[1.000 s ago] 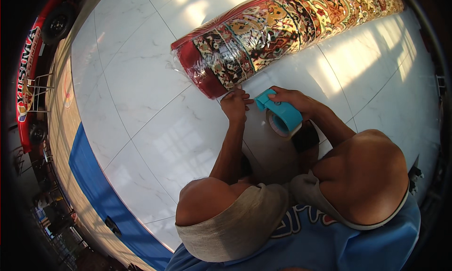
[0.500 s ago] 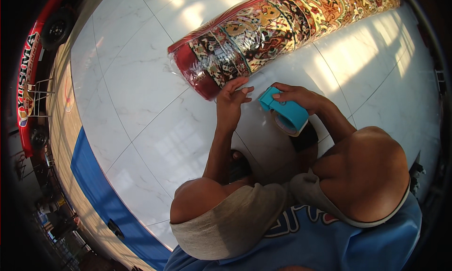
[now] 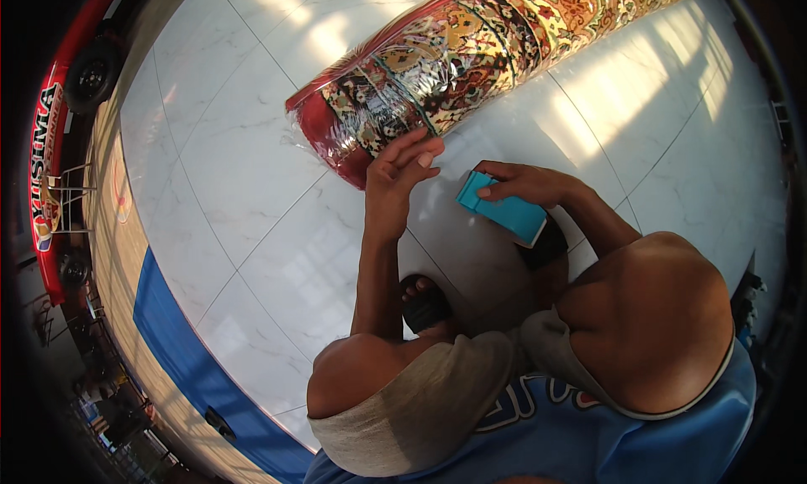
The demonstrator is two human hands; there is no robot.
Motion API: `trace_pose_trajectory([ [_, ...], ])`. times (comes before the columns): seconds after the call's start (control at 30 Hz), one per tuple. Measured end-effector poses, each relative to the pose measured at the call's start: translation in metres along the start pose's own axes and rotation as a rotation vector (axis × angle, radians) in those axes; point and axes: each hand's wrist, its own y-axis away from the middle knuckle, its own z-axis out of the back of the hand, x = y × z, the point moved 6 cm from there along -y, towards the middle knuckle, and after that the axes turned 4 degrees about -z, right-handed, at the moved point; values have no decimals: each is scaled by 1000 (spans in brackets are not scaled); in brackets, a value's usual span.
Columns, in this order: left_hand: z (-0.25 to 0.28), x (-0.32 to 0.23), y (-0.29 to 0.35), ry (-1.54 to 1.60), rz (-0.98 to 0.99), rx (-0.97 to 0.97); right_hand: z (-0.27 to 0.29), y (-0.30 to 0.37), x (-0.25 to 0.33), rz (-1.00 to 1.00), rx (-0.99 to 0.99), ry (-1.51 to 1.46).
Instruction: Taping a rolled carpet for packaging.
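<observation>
A rolled carpet (image 3: 458,51) with a red, cream and dark floral pattern, wrapped in clear plastic film, lies slantwise across the floor. At its near left end is my left hand (image 3: 397,169), palm partly turned up and fingers stretched out and apart. The fingertips overlap the roll's lower edge in the picture; whether they touch the film I cannot tell. My right hand (image 3: 525,184) grips a turquoise tape dispenser (image 3: 511,215), held over the floor a little right of my left hand and apart from the carpet. The dispenser's tape roll is mostly hidden from this angle.
Glossy white tiles (image 3: 252,207) cover the floor, with sunlight patches to the right. My sandalled foot (image 3: 426,303) is below my left hand. A blue panel (image 3: 197,349) runs along the left side, beyond it a red vehicle-like object (image 3: 50,148) with black wheels.
My left hand has moved slightly left. The tape dispenser has tilted in my right hand, so its tape roll shows less. The view has shifted a little, and more of my foot shows.
</observation>
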Motion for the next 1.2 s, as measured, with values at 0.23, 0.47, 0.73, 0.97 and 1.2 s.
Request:
trace_pose_trajectory([
  [0.23,-6,-22,-23,35,-16,-50,-8,0,-9,-9,85,-6],
  [0.47,-14,-58,-35,-26,-101,-19,-15,1,-5,77,64,30],
  [0.73,-10,-95,-50,-287,-287,62,-22,5,-16,48,66,-2],
  [0.97,-20,-66,-56,-1899,-309,-28,-11,3,-24,-64,71,27],
  [1.2,-6,-66,-55,-1821,-402,-28,-13,0,-22,-12,29,45],
])
